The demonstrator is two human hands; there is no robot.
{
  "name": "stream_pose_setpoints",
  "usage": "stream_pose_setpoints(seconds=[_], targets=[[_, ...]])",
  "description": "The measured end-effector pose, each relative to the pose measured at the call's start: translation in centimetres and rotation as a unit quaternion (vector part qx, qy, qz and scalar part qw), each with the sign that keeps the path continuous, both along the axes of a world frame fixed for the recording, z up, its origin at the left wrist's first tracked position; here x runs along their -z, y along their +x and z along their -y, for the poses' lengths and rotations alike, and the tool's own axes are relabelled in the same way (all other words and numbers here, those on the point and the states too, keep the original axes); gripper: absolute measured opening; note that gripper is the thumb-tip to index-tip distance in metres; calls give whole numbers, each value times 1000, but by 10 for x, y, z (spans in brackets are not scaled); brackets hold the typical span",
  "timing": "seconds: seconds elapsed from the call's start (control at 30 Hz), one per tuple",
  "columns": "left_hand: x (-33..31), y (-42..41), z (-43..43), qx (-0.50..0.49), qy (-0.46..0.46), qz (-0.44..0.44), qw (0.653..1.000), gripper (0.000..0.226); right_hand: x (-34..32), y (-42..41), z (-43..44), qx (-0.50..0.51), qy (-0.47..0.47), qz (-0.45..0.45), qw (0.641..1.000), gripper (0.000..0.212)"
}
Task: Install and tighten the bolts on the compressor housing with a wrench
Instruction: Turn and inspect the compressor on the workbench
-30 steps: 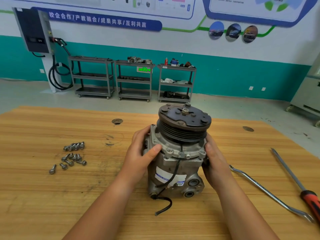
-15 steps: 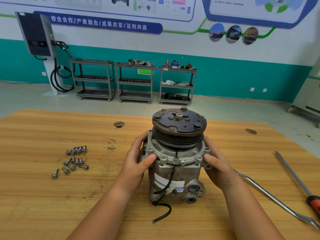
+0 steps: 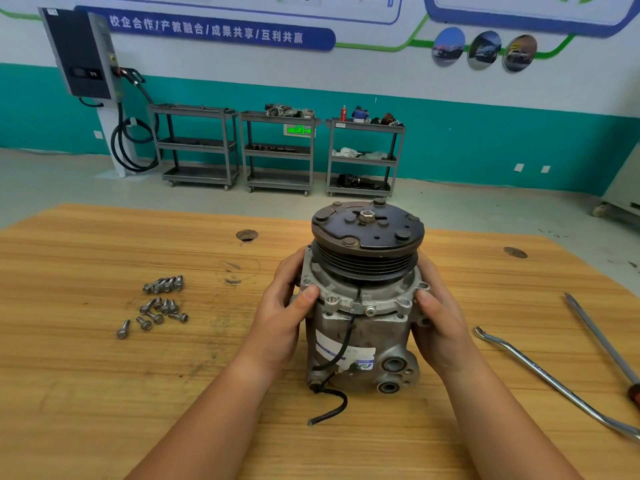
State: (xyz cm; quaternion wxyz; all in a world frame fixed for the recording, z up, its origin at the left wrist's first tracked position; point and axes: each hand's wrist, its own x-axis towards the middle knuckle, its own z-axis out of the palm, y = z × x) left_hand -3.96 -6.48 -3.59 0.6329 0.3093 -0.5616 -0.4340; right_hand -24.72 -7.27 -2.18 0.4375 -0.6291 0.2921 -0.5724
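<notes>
Holds the compressor housing [image 3: 360, 337] upright on the tabletop [image 3: 104, 393], about mid-width and toward the near edge, with the dark clutch plate [image 3: 367, 226] and grooved pulley on top. Clasps it from both sides at the flange just below the pulley. Left hand [image 3: 282, 313] curled round the left side, thumb pressed on the flange's front edge. Right hand [image 3: 440, 327] wrapped round the right side, thumb on the flange beside an open bolt hole.

Carries a white label on the front face and two round ports at the lower right. Trails a black cable [image 3: 332, 407] from the lower front onto the wood, its free end curling toward the near edge.

Bolts [image 3: 159, 303] in a loose cluster well to the left, apart from both hands (a tight row at the back, the rest scattered nearer). Wrench [image 3: 540, 372] flat on the wood to the right, near the right forearm but not touching it, running diagonally toward the near-right corner. Farther right, a screwdriver [image 3: 595, 334], its red handle cut off by the frame edge.

Beyond the tabletop, three grey shelf carts [image 3: 201, 147] against a teal-and-white wall, and a dark charging unit [image 3: 81, 53] with a looped black hose at the left.
</notes>
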Motion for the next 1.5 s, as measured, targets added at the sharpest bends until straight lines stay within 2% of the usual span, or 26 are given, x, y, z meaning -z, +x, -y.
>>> stream_pose_setpoints(seconds=[0.37, 0.83, 1.0, 1.13, 1.37, 1.5], targets=[[-3, 0, -2, -15, -16, 16, 1000, 69, -3, -4, 0, -27, 0, 23, 999, 69], [-13, 0, -7, -22, -61, 39, 997, 64, -15, 0, -10, -66, 22, 48, 996, 105], [-12, 0, -9, -28, -47, 48, 997, 72, -14, 0, -9, -78, 30, 43, 996, 99], [-12, 1, -10, -21, -21, 72, 997, 85, -9, -4, -5, -65, 35, 63, 995, 73], [-16, 13, -6, 24, -7, 131, 991, 92, -8, -17, -2, -41, 47, 6, 998, 75], [-14, 16, -4, 39, 6, 117, 992, 95, -8, -23, -1, -31, 38, -40, 998, 71]])
